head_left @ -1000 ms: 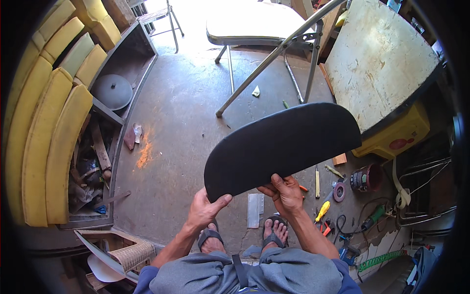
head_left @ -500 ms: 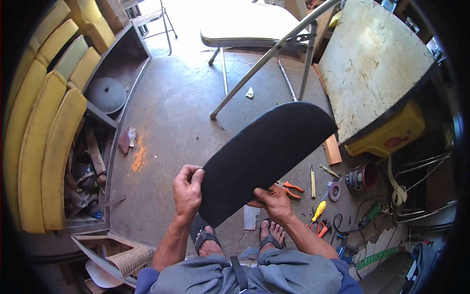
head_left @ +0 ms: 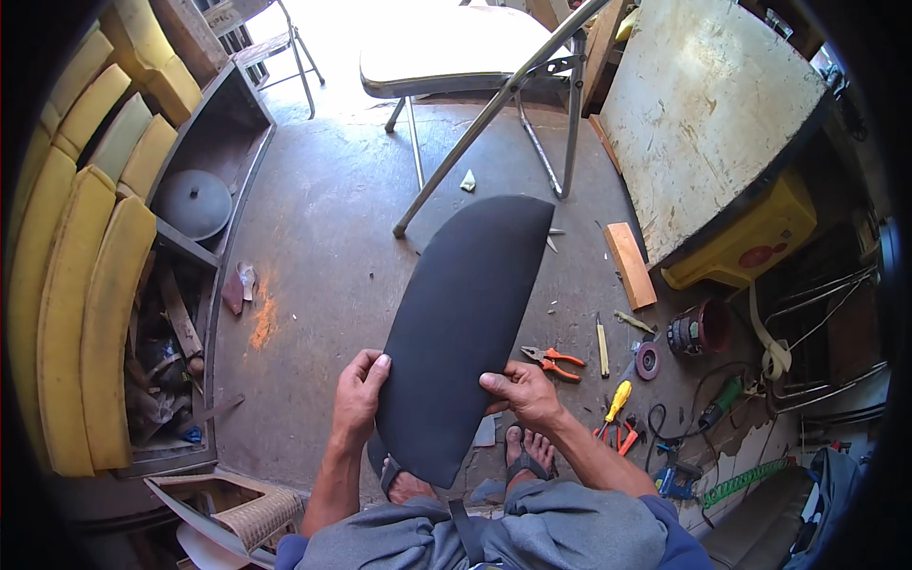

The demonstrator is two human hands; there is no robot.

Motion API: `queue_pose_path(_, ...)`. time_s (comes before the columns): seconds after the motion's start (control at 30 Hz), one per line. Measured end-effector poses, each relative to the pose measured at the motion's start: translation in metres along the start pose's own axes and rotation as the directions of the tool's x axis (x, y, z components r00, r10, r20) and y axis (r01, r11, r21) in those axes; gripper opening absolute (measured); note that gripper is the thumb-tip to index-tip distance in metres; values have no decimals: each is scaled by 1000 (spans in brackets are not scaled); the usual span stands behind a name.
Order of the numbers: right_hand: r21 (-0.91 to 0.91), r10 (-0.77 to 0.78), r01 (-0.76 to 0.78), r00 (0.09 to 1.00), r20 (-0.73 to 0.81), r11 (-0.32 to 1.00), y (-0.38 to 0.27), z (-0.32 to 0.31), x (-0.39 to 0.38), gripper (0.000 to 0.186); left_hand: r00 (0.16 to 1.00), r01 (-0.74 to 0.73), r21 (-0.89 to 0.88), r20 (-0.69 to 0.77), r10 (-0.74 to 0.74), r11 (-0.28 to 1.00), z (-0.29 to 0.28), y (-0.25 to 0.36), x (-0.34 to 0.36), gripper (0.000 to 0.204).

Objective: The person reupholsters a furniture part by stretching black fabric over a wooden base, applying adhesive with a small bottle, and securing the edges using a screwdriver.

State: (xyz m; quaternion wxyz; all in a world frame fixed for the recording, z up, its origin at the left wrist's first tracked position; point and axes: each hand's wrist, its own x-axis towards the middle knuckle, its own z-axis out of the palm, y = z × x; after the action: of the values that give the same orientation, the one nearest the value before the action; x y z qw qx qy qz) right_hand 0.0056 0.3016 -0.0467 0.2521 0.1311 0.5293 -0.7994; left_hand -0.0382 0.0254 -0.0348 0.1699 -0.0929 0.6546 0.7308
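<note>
A flat black panel with one long rounded edge stands tilted in front of me, its far end leaning away and its lower corner above my left foot. My left hand grips its left edge, thumb on the face and fingers behind. At the right edge my right hand pinches it the same way. The fingers behind the panel are mostly hidden. Beyond it stands a metal-framed folding chair with a pale seat. Orange-handled pliers lie on the floor just past my right hand.
Yellow foam pads are stacked at the left beside a shelf with a round lid. On the right are a wooden block, a worn white board, a yellow screwdriver, a can and a green corded tool.
Both hands have turned the panel more upright, its far end swinging left and its lower end moving right and toward me. Both hands keep their hold.
</note>
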Motion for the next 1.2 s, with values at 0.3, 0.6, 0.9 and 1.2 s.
queue_pose_path(0.3,-46,63,-61,998,28,997,-4,7,-6,39,995,67,-13,73,-66,998,6,0,-1,29)
queue_pose_path(0.6,-209,137,-125,990,44,970,-6,4,-5,44,971,189,-158,180,-160,969,5,9,-1,37)
queue_pose_path(0.9,-829,-222,554,801,555,-77,24,51,-12,68,995,101,-398,16,-103,912,24,-30,-2,37)
queue_pose_path(1.2,-82,-138,130,986,-97,988,-26,-11,62,78,985,121,-227,146,-89,966,48,-25,-29,49)
